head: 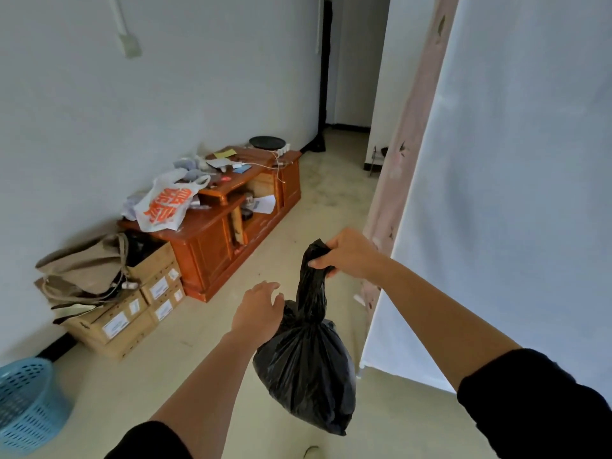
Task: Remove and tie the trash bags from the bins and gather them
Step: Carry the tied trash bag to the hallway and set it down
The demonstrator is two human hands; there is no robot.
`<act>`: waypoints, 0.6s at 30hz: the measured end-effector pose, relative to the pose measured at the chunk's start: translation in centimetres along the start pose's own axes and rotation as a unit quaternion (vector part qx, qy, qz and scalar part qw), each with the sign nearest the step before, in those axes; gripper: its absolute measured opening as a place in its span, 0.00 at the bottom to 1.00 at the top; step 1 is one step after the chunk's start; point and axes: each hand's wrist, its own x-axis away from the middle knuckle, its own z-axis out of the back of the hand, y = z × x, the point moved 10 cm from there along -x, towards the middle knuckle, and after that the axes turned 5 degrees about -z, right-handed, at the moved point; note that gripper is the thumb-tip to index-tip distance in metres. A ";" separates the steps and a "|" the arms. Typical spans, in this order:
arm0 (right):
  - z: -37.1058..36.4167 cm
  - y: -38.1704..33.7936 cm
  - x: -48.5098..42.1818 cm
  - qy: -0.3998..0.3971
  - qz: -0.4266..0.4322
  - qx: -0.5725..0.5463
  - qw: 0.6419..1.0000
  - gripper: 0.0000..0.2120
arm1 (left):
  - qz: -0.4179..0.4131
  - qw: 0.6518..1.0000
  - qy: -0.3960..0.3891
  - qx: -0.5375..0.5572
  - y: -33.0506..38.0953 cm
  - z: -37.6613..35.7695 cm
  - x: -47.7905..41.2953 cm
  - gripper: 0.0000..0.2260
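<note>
— So, which step is the person on?
— Carrying, by the look of it. The right hand [347, 256] is closed tight round the twisted neck of the black trash bag [308, 369], fingers curled over the gathered plastic. The bag hangs straight below that grip, clear of the floor [165, 369].
— Tied, or only bunched?
— Under the grip the neck narrows to a tight waist, then the body swells out. It reads as cinched, but whether a true knot sits there cannot be told.
— And the other hand?
— The left hand [260, 308] is spread, fingers relaxed and holding nothing. It sits left of the neck and below the grip, close to that waist; whether it touches the bag cannot be told.
— What does the next move call for?
— Probably settling the knot with the free hand, then taking the bag to wherever the bags are gathered. The film is thin, glossy and creased into long folds running down from the grip, so a jerk could stretch or tear it. The load looks soft and lumpy, with a pointed bottom corner.
— Any bin in view?
— The blue bin [28, 399], far down and left of the grip: a round, rigid plastic lattice with no liner visible, so that one appears done. Up and left of the grip stand a glossy wooden cabinet [212, 240], matte cardboard boxes [132, 313] and a crinkled white carrier bag [165, 207] with orange print.
</note>
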 end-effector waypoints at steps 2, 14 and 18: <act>0.9 -0.2 -6.2 -0.006 0.000 -0.008 1.000 0.11 | 0.002 1.000 0.004 0.008 -0.8 0.0 -6.3 0.19; 9.7 -0.4 -39.0 0.016 -0.046 -0.034 0.998 0.09 | 0.029 0.999 0.002 0.043 -2.3 1.2 -40.4 0.19; 13.0 1.0 -50.5 0.020 -0.068 -0.037 0.997 0.08 | 0.006 0.999 -0.025 0.040 -3.1 -0.1 -53.3 0.19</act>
